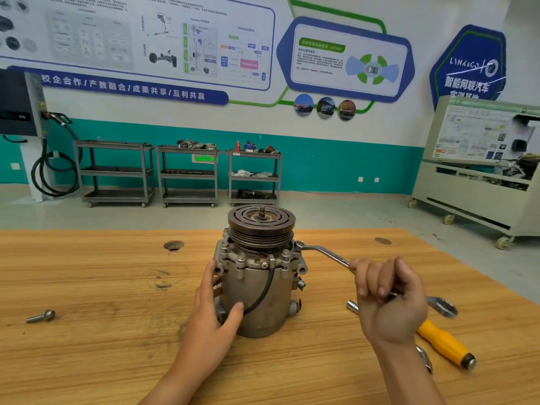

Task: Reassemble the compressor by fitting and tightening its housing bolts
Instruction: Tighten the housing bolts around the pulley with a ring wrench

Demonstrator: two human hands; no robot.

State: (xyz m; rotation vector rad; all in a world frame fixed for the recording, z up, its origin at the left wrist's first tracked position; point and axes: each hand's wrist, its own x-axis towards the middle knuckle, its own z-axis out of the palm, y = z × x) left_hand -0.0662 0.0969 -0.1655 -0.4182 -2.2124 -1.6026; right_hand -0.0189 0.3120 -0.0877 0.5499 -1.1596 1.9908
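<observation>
The grey metal compressor (264,290) stands upright on the wooden table (87,331), its ribbed pulley on top. Several housing bolts (240,257) sit around its upper flange. A silver ring wrench (324,252) has its ring end over a bolt at the flange's right side. My right hand (390,299) grips the wrench's handle end, to the right of the compressor. My left hand (214,311) wraps the left side of the housing, thumb across its front near the black cable.
A loose bolt (41,316) lies at the table's left. Right of the compressor lie a socket (352,306), a ratchet head (442,306) and a yellow-handled tool (445,343). Two holes (173,245) mark the tabletop. Carts stand against the far wall.
</observation>
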